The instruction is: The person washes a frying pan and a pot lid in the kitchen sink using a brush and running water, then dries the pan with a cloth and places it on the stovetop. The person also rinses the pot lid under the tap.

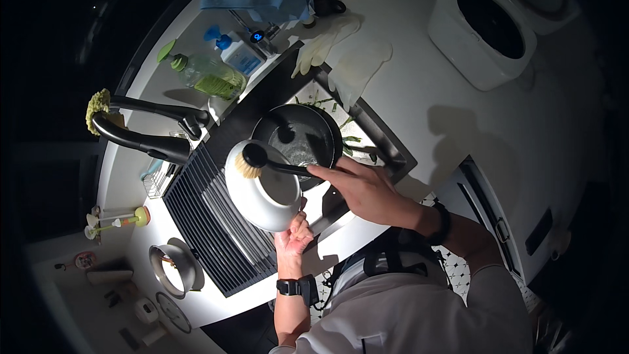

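Observation:
My left hand (295, 236) grips the rim side of a white bowl (268, 214), whose underside with its foot ring is turned up. The bowl is held over the sink's edge, between a dark pan and a drying rack. My right hand (366, 189) holds the black handle of a round-headed dish brush (254, 157), and the brush's pale bristles are at the bowl's outer side. Behind the bowl, a dark round pan (304, 132) with water in it stands in the sink (398, 155). Green vegetable scraps (351, 140) lie around it.
A black slatted roll-up rack (221, 236) spans the sink's left part. A black faucet (162, 145), green pump bottle (211, 78) and blue-topped bottle (241, 54) stand behind. Pale gloves (358, 71) lie over the sink's edge. An open white appliance (471, 59) and a metal pot ring (172, 270) flank the sink.

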### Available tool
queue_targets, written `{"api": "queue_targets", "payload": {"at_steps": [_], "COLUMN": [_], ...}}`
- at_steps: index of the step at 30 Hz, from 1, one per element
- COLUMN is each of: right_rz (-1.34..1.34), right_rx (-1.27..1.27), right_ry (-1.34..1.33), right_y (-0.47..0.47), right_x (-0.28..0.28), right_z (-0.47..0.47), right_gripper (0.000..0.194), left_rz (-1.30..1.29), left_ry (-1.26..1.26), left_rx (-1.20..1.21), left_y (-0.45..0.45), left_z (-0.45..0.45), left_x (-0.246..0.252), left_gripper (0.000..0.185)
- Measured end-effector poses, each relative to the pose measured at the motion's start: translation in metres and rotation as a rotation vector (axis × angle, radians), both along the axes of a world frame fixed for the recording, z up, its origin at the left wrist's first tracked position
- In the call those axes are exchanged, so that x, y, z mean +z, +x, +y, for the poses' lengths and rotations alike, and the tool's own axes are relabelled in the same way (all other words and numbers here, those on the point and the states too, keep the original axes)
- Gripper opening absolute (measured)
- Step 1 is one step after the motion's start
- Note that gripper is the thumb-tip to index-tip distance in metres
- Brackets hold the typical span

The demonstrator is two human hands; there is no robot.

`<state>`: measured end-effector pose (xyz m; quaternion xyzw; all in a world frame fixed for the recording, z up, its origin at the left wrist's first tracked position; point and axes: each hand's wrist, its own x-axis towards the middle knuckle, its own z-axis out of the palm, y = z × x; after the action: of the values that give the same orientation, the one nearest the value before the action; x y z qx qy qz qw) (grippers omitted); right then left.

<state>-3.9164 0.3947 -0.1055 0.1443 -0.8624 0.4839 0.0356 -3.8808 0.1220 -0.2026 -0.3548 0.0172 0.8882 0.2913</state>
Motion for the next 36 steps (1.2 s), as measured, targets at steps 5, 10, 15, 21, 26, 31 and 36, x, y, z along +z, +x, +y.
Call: {"api": "queue_targets", "payload": {"at_steps": [5, 10, 15, 21, 26, 31, 36], "right_rz": [-0.077, -0.317, -0.396, -0.284, -0.440, -0.473, -0.481], "right_rx": [-0.048, 0.015, 0.124, 0.044, -0.046, -0.145, -0.097], "right_ry": [-0.059, -0.036, -0.125, -0.228, -0.400, -0.242, -0.157], "right_y": [-0.031, -0.006, 0.022, -0.004, -0.019, -0.019, -0.020], "right_x": [-0.022, -0.045, -0.033, -0.029, -0.033, -0.030, -0.034], "right_z": [0.002, 0.003, 0.012, 0.030, 0.029, 0.023, 0.013], "right_gripper": [0.044, 0.035, 0.035, 0.049, 0.055, 0.037, 0.037], "left_rz": [0.066, 0.114, 0.219, 0.366, 0.350, 0.463, 0.350], "left_ry": [-0.030, -0.180, -0.390, -0.609, -0.754, -0.978, -1.262], "left_rx": [-0.113, -0.069, 0.028, 0.095, 0.077, 0.107, 0.378], "left_y": [0.009, 0.001, -0.022, -0.014, 0.000, 0.025, 0.063], "left_z": [-0.005, -0.011, -0.011, 0.003, -0.002, -0.040, -0.110], "left_x": [0.006, 0.006, -0.009, -0.008, 0.026, 0.084, 0.140], "left_gripper": [0.044, 0.038, 0.010, 0.023, 0.036, 0.039, 0.032]}}
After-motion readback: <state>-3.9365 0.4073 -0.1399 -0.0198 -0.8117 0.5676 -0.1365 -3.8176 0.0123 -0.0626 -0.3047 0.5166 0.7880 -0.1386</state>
